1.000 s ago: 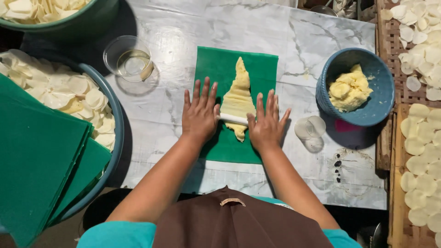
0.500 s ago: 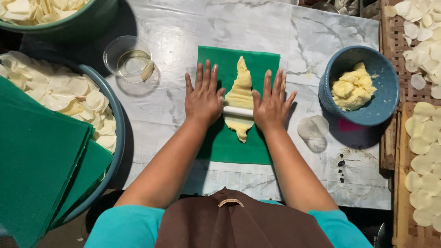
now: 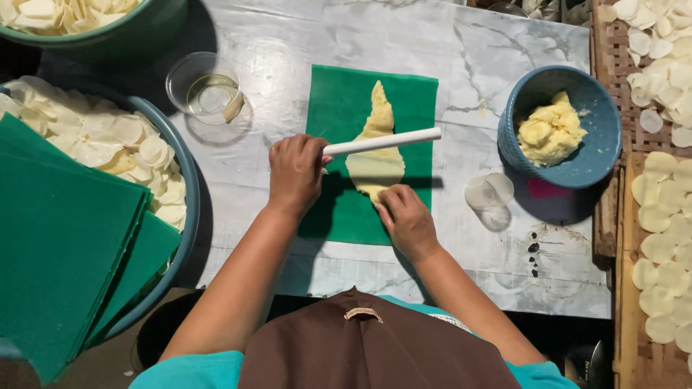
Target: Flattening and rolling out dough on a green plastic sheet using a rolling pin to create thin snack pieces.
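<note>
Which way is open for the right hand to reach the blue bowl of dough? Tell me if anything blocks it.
Probably yes. The right hand rests at the near tip of the rolled dough; only a small clear cup stands on the marble between it and the blue bowl, and the hand could pass over it.

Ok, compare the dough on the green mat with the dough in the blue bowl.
The dough on the green mat is rolled flat into a long, tapering sheet; the dough in the blue bowl sits as a lumpy mound. The flat sheet looks paler and smooth, the mound yellower and rough. The right hand touches the sheet's near end, while nothing touches the mound. Both are soft yellowish dough.
</note>
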